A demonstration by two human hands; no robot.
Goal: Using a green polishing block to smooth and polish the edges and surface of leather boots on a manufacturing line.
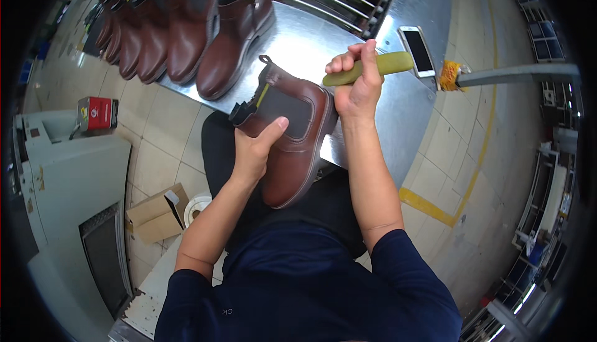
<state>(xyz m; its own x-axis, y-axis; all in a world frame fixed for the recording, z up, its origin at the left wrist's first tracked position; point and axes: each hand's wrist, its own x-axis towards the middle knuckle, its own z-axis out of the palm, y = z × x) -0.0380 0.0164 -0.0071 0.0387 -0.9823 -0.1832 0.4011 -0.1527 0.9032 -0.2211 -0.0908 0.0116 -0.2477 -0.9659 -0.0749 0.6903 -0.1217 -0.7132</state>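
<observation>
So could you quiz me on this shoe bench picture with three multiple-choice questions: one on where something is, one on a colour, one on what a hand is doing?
1. Where does the phone lie?
A. on the metal table
B. on the floor tiles
C. in the cardboard box

2. What colour is the handle of the tool in the right hand?
A. red
B. olive green
C. white

3. What is the left hand doing?
A. hanging free
B. holding the phone
C. steadying the brown boot

Answers:
1 A: the phone rests on the shiny metal table, near its right edge.
2 B: the handle sticking out of the closed fist is olive green.
3 C: the thumb lies on the boot's dark elastic side panel while the fingers wrap under it.
</observation>
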